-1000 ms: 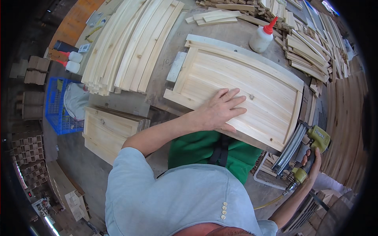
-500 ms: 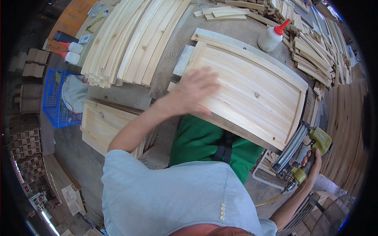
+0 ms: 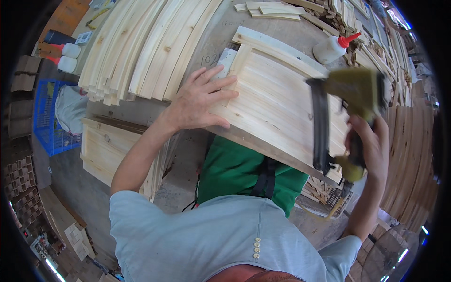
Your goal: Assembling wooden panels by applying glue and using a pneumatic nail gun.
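A pale wooden panel [image 3: 277, 108] with raised strips along its edges lies on the workbench before me. My left hand [image 3: 202, 98] rests on its left end, fingers spread over the end strip [image 3: 241, 63] and the panel's corner. In my right hand [image 3: 369, 141] is an olive-green nail gun [image 3: 354, 91], gripped by its handle and raised over the panel's right part. The gun's dark magazine [image 3: 321, 127] hides some of the panel, and motion blurs the tool. A hose [image 3: 336, 207] trails from the handle's base.
Long wooden strips [image 3: 155, 47] are stacked at the left. A white glue bottle with a red tip [image 3: 329, 50] lies beyond the panel. Shorter offcuts [image 3: 371, 61] pile up far right. Another panel [image 3: 110, 145] and a blue crate [image 3: 44, 117] are at left.
My right hand has lifted the nail gun from beside the panel's right end up over the panel. My left hand has moved left and settled on the panel's left end.
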Motion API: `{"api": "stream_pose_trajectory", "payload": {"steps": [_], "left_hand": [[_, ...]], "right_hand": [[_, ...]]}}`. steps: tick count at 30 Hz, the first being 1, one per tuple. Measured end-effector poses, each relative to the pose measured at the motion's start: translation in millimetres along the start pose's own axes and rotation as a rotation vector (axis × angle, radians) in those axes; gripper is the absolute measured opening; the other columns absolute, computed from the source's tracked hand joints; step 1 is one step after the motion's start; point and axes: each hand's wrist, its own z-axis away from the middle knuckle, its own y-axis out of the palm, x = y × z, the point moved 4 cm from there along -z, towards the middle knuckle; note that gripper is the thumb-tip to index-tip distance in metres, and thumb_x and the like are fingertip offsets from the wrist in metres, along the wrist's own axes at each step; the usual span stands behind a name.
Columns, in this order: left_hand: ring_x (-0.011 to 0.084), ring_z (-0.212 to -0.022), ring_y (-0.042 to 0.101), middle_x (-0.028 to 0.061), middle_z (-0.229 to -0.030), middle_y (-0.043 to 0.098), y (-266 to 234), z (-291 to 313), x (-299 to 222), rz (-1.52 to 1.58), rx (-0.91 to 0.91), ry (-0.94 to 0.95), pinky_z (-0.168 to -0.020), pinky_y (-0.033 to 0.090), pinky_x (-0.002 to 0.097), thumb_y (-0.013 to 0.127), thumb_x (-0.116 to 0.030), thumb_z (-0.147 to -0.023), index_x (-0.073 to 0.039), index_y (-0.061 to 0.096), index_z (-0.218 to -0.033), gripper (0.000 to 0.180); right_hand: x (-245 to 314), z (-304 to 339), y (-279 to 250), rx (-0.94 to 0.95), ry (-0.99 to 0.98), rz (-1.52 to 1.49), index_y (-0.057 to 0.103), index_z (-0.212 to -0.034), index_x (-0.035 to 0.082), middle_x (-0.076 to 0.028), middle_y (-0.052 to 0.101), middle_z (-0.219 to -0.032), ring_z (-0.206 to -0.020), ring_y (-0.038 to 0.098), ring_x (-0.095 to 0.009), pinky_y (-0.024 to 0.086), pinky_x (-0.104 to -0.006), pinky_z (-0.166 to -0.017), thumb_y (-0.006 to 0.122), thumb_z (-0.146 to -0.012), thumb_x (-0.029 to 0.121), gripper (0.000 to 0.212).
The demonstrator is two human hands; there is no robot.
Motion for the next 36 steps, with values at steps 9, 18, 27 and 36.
{"api": "stream_pose_trajectory", "payload": {"steps": [9, 18, 27, 36], "left_hand": [[0.0307, -0.136, 0.039, 0.0013, -0.140, 0.052, -0.2, 0.4, 6.1, 0.073, -0.054, -0.035, -0.110, 0.028, 0.0492, 0.075, -0.060, -0.062, -0.019, 0.068, -0.113, 0.066], [0.0299, -0.135, 0.038, 0.0019, -0.137, 0.055, 2.3, 2.8, 9.5, 0.109, -0.078, -0.037, -0.108, 0.029, 0.0507, 0.075, -0.058, -0.060, -0.017, 0.068, -0.112, 0.067], [0.0280, -0.136, 0.037, 0.0035, -0.140, 0.051, 4.9, 4.1, 13.5, 0.149, -0.091, -0.135, -0.111, 0.029, 0.0489, 0.078, -0.059, -0.055, -0.011, 0.044, -0.140, 0.104], [0.0270, -0.135, 0.039, 0.0049, -0.140, 0.050, 8.8, 9.4, 12.7, 0.131, -0.160, -0.124, -0.112, 0.029, 0.0491, 0.081, -0.059, -0.051, -0.012, 0.037, -0.144, 0.113]], "right_hand": [[71.6, -90.5, 105.6, 0.310, -0.195, 0.128, 0.060, -0.098, -0.005, -0.005, 0.060, -0.072, -0.057, 0.060, -0.010, 0.048, -0.0253, -0.050, 0.062, -0.090, 0.026, 0.032], [68.8, -100.9, 117.8, 0.267, -0.202, 0.254, 0.060, -0.098, -0.004, -0.006, 0.061, -0.074, -0.057, 0.059, -0.009, 0.048, -0.0256, -0.050, 0.059, -0.090, 0.027, 0.031], [64.1, -46.0, 106.1, 0.324, -0.049, 0.184, 0.059, -0.101, -0.004, -0.004, 0.059, -0.071, -0.056, 0.058, -0.009, 0.046, -0.0249, -0.049, 0.061, -0.090, 0.023, 0.029], [50.1, -4.6, 138.6, 0.509, -0.018, 0.161, 0.057, -0.102, -0.005, -0.007, 0.062, -0.074, -0.059, 0.060, -0.012, 0.049, -0.0284, -0.054, 0.065, -0.088, 0.019, 0.029]]}}
